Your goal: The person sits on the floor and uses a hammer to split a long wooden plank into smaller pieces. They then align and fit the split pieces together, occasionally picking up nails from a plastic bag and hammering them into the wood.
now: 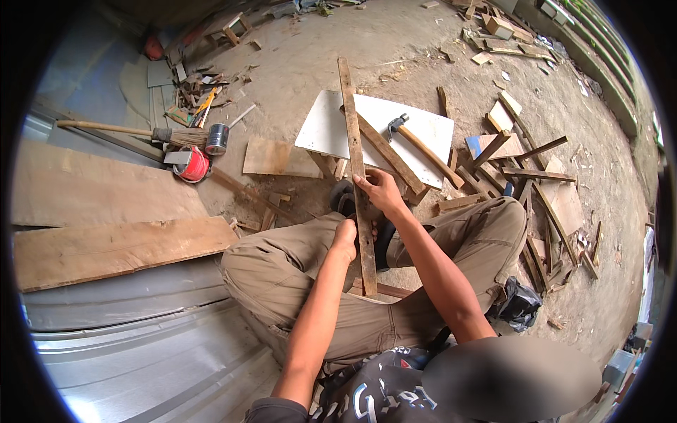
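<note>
Between my knees I hold a long, narrow wooden strip (352,127), its far end reaching over a low white-topped table. My left hand (345,238) is closed around the strip's left edge near its lower part; some of its fingers are hidden behind the wood. Higher up, my right hand (379,190) grips the same strip from the right, thumb on its face. On the white tabletop (321,123) lie a second wooden strip (388,151) and a claw hammer (427,149) with a wooden handle, its head toward the far side.
Scrap wood (525,173) is heaped on the right, with a black plastic bag (520,304) by my right knee. Wide planks (127,250) lie at left above metal sheeting (162,352). A red can (192,166), a dark can (217,139) and a broom (106,127) sit at the far left.
</note>
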